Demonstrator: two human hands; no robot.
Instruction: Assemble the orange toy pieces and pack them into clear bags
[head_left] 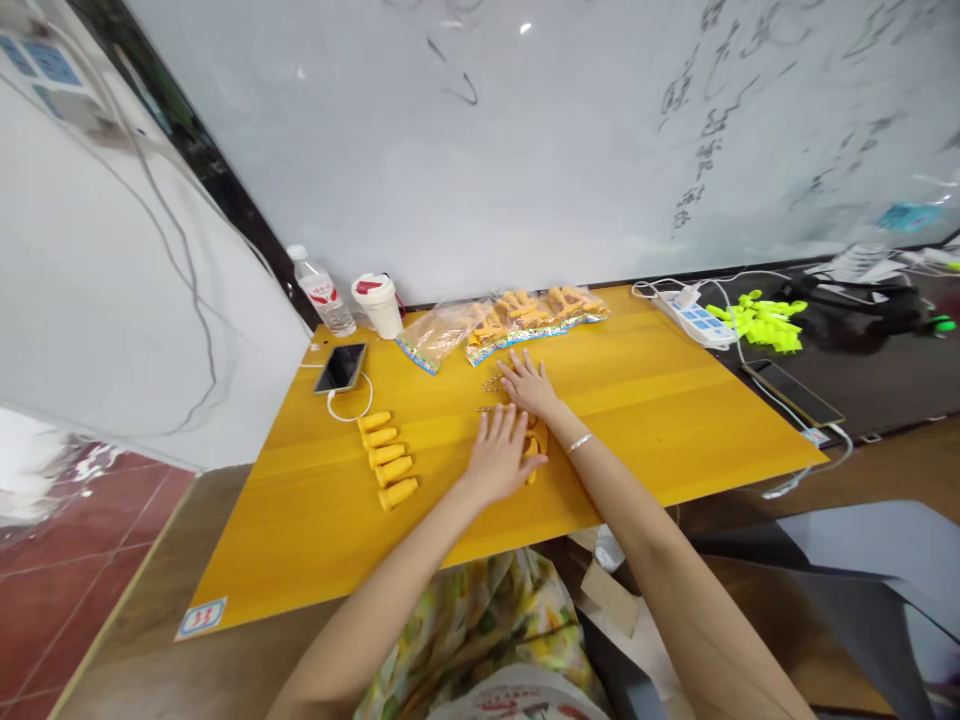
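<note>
My left hand (498,458) lies palm down on the yellow board, its fingers spread and its thumb out to the right. Just beyond it, my right hand (528,385) also rests flat with fingers apart. Orange plastic parts (534,440) show beside the left hand and under the right wrist, partly hidden. Small metal bead chains (492,385) stick out to the left of the fingers. To the left stands a slanting row of several yellow cone-shaped plastic pieces (390,454), away from both hands.
Clear bags (517,315) of orange parts lie along the board's (660,420) back edge. A bottle (324,290), a lidded cup (379,305) and a charging phone (340,368) stand at the left. At right are a power strip (694,318), bright green pieces (769,320) and cables.
</note>
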